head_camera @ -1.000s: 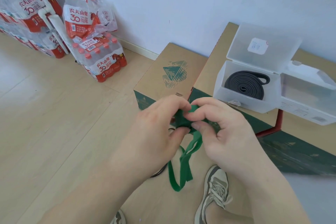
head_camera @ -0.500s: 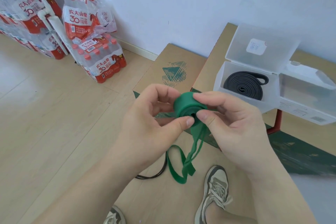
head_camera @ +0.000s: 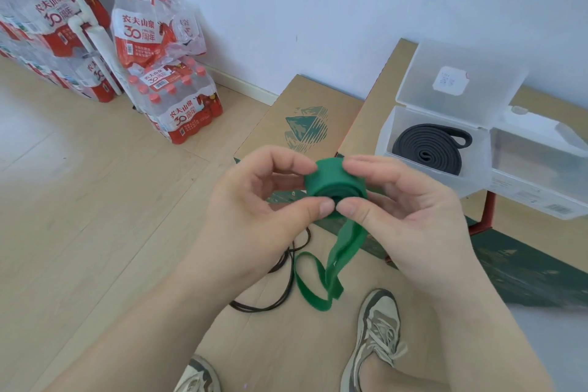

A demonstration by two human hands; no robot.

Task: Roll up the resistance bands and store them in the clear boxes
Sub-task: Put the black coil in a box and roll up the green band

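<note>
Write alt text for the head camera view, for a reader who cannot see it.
The left hand and right hand pinch a partly rolled green resistance band whose loose tail hangs toward the floor. On a cardboard carton to the right, an open clear box holds a coiled black band, beside a second clear box.

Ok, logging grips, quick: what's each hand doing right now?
Left hand: pinching the half-rolled green rubber resistance band.
Right hand: pinching the same band.
</note>
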